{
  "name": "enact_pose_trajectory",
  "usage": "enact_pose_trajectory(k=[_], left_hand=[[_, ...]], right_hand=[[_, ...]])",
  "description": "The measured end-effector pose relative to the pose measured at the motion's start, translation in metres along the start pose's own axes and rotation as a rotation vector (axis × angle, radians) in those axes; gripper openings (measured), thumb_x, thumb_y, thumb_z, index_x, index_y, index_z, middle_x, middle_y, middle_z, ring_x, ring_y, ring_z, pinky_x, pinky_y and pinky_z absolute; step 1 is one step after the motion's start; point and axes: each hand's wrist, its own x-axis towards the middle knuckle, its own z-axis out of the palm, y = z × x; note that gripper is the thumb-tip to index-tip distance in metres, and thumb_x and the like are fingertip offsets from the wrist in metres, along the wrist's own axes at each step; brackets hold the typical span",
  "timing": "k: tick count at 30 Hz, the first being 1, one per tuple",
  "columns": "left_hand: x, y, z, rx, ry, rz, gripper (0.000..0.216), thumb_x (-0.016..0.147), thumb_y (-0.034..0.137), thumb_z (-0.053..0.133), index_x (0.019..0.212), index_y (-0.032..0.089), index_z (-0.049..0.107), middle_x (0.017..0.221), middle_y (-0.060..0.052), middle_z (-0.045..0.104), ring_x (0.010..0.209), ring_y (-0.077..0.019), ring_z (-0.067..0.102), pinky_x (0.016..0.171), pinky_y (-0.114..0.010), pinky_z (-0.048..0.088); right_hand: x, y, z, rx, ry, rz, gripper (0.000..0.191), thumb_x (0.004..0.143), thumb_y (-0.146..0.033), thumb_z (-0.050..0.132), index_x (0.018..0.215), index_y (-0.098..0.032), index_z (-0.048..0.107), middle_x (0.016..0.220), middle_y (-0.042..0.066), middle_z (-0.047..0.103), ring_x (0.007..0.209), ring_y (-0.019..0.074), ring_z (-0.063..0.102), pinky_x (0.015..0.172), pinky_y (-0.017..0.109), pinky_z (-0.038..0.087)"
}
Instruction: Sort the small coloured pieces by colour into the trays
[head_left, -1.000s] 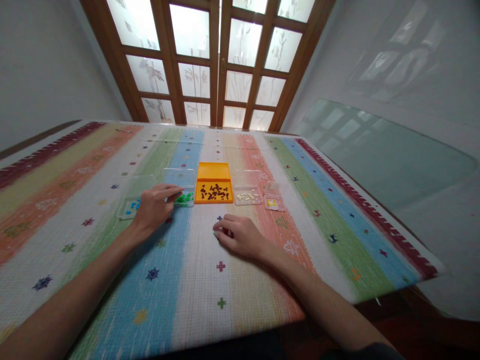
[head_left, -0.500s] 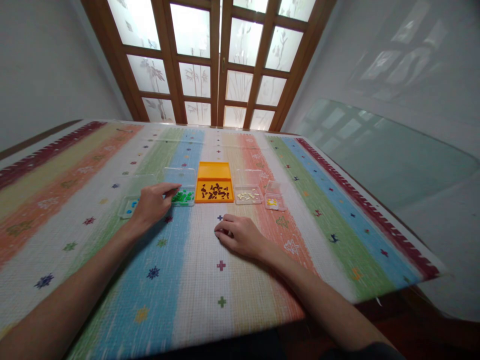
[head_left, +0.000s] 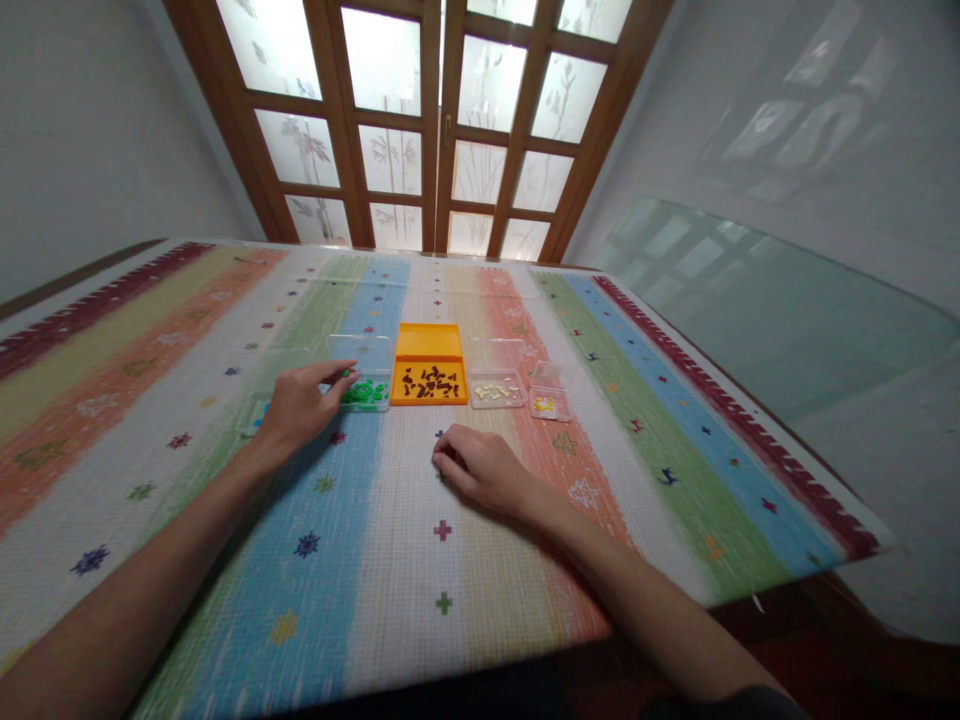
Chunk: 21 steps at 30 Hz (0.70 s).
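Observation:
My left hand (head_left: pixel 301 402) is at the left edge of a clear box of green pieces (head_left: pixel 366 392), thumb and forefinger pinched on a small green piece (head_left: pixel 346 373). Part of that box is behind the fingers. My right hand (head_left: pixel 480 467) rests on the cloth, fingers curled together; whatever they may hold is hidden. Beyond it stands an open orange box (head_left: pixel 430 341) with dark brown pieces (head_left: pixel 431 382) in its near half.
Right of the orange box are a clear box of cream pieces (head_left: pixel 496 391) and a smaller clear box of yellow pieces (head_left: pixel 544 404). Blue pieces (head_left: pixel 260 413) sit in a clear box partly behind my left hand. A striped cloth (head_left: pixel 405 560) covers the table.
My left hand has lifted and drawn back slightly left, with a green piece now showing between its fingertips. The fingers of my right hand have curled in a little more.

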Motion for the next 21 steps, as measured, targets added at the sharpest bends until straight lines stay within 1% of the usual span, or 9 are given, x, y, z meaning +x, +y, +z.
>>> enact_pose_trajectory(k=[3, 5, 9, 11, 12, 14, 16, 18, 21], left_hand=[[0.001, -0.002, -0.002, -0.004, 0.005, 0.031, 0.028, 0.088, 0.028, 0.056, 0.108, 0.021, 0.075, 0.101, -0.007, 0.079, 0.088, -0.0254, 0.075, 0.088, -0.041, 0.058], [0.000, -0.002, -0.005, 0.002, 0.037, 0.080, 0.027, 0.089, 0.026, 0.055, 0.106, 0.020, 0.075, 0.099, -0.007, 0.079, 0.084, -0.0243, 0.074, 0.085, -0.040, 0.059], [-0.006, 0.012, -0.007, 0.004, 0.111, 0.182, 0.024, 0.092, 0.027, 0.055, 0.104, 0.018, 0.074, 0.093, -0.007, 0.077, 0.075, -0.0203, 0.071, 0.078, -0.036, 0.058], [-0.015, 0.026, -0.005, -0.031, 0.071, 0.254, 0.022, 0.093, 0.031, 0.059, 0.104, 0.019, 0.073, 0.090, -0.005, 0.076, 0.075, -0.0183, 0.070, 0.076, -0.033, 0.058], [-0.020, 0.034, -0.003, -0.063, 0.025, 0.319, 0.021, 0.093, 0.033, 0.061, 0.104, 0.020, 0.073, 0.089, -0.004, 0.075, 0.076, -0.0175, 0.070, 0.075, -0.031, 0.058], [-0.030, 0.049, 0.002, -0.152, -0.093, 0.511, 0.020, 0.095, 0.032, 0.062, 0.109, 0.020, 0.070, 0.096, -0.005, 0.075, 0.084, -0.0180, 0.071, 0.075, -0.029, 0.058], [-0.039, 0.062, 0.007, -0.208, -0.145, 0.646, 0.017, 0.098, 0.028, 0.061, 0.112, 0.020, 0.067, 0.096, -0.005, 0.073, 0.085, -0.0183, 0.070, 0.074, -0.029, 0.058], [-0.045, 0.071, 0.012, -0.216, -0.148, 0.708, 0.012, 0.098, 0.023, 0.060, 0.108, 0.020, 0.066, 0.090, -0.003, 0.072, 0.080, -0.0177, 0.069, 0.071, -0.027, 0.057], [-0.049, 0.076, 0.016, -0.186, -0.119, 0.723, 0.006, 0.099, 0.021, 0.058, 0.101, 0.020, 0.064, 0.083, -0.002, 0.069, 0.073, -0.0169, 0.067, 0.065, -0.026, 0.054]], right_hand=[[0.000, -0.001, -0.001, 0.106, 0.028, 0.050, 0.012, 0.094, -0.022, 0.052, 0.092, -0.016, 0.062, 0.082, 0.005, 0.066, 0.071, 0.0155, 0.056, 0.068, 0.029, 0.040], [0.002, -0.001, -0.002, 0.201, 0.057, 0.082, 0.009, 0.092, -0.021, 0.054, 0.090, -0.016, 0.062, 0.078, 0.003, 0.064, 0.068, 0.0148, 0.055, 0.066, 0.029, 0.041], [0.005, -0.001, -0.003, 0.384, 0.107, 0.162, 0.007, 0.090, -0.020, 0.056, 0.087, -0.017, 0.061, 0.076, 0.001, 0.063, 0.067, 0.0138, 0.055, 0.064, 0.027, 0.042], [0.006, 0.000, -0.003, 0.462, 0.101, 0.187, 0.007, 0.090, -0.021, 0.056, 0.087, -0.017, 0.061, 0.077, 0.002, 0.064, 0.069, 0.0139, 0.056, 0.065, 0.028, 0.043], [0.006, 0.000, -0.004, 0.499, 0.093, 0.189, 0.008, 0.091, -0.021, 0.056, 0.088, -0.017, 0.062, 0.078, 0.002, 0.064, 0.070, 0.0142, 0.057, 0.066, 0.028, 0.043], [0.007, 0.001, -0.004, 0.563, 0.080, 0.186, 0.010, 0.092, -0.025, 0.057, 0.089, -0.017, 0.062, 0.079, 0.002, 0.065, 0.071, 0.0146, 0.058, 0.067, 0.029, 0.045], [0.007, 0.003, -0.003, 0.615, 0.070, 0.183, 0.013, 0.093, -0.028, 0.057, 0.090, -0.017, 0.062, 0.077, 0.001, 0.065, 0.071, 0.0147, 0.059, 0.068, 0.029, 0.045], [0.007, 0.003, -0.002, 0.654, 0.057, 0.179, 0.015, 0.094, -0.031, 0.057, 0.090, -0.018, 0.062, 0.076, 0.001, 0.063, 0.070, 0.0146, 0.058, 0.067, 0.029, 0.045], [0.006, 0.003, 0.000, 0.705, 0.036, 0.170, 0.014, 0.093, -0.030, 0.057, 0.089, -0.018, 0.062, 0.077, 0.001, 0.063, 0.070, 0.0144, 0.058, 0.068, 0.029, 0.046]])
